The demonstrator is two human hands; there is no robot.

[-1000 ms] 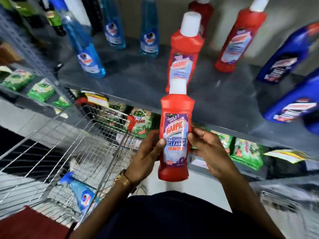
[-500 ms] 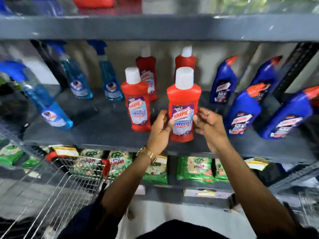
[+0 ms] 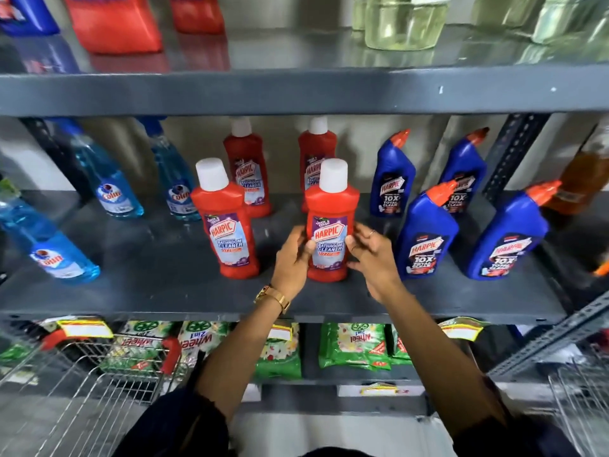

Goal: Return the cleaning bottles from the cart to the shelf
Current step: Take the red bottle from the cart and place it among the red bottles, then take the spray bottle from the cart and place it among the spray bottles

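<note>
A red Harpic bathroom cleaner bottle [image 3: 331, 206] with a white cap stands upright on the grey middle shelf [image 3: 164, 291], near its front edge. My left hand [image 3: 291, 258] wraps its left side, thumb on the label. My right hand [image 3: 372, 255] is blurred at the bottle's right side, fingers spread, fingertips just at its edge. A matching red bottle [image 3: 227, 225] stands to the left, two more behind. The wire cart [image 3: 82, 390] is at the lower left; its contents are out of sight.
Blue Harpic bottles [image 3: 425, 239] stand close on the right, blue Colin spray bottles [image 3: 49, 245] on the left. Green detergent packets [image 3: 352, 347] fill the shelf below. Another wire basket [image 3: 580, 400] is at the lower right. A slanted metal brace [image 3: 514, 153] stands at the shelf's right.
The red bottle went from in front of me, held in both hands, up onto the middle shelf. My view rose from the cart to the shelf. My right hand's fingers have loosened.
</note>
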